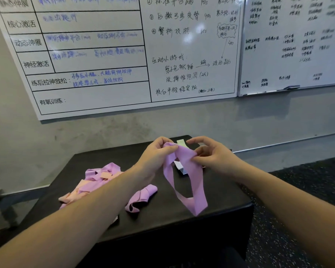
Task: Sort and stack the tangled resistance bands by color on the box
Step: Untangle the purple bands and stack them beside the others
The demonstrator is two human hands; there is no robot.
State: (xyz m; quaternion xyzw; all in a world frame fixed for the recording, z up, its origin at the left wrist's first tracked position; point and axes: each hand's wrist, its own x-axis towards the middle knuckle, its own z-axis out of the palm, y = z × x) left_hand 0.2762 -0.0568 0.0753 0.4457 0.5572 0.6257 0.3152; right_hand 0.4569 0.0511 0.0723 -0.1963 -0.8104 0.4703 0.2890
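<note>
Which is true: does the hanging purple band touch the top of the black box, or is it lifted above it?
Cannot tell. In the head view the purple band hangs from both hands and its lower fold overlaps the black box, hiding any gap.

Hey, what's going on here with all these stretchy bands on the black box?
A person is sorting resistance bands on a black box. Both hands hold one purple band up above the box: the left hand grips its top and the right hand pinches it beside that, so the loop hangs down. A tangled pile of purple and peach bands lies at the left, a folded purple band sits nearer the middle, and a pale green band lies behind the hands.
</note>
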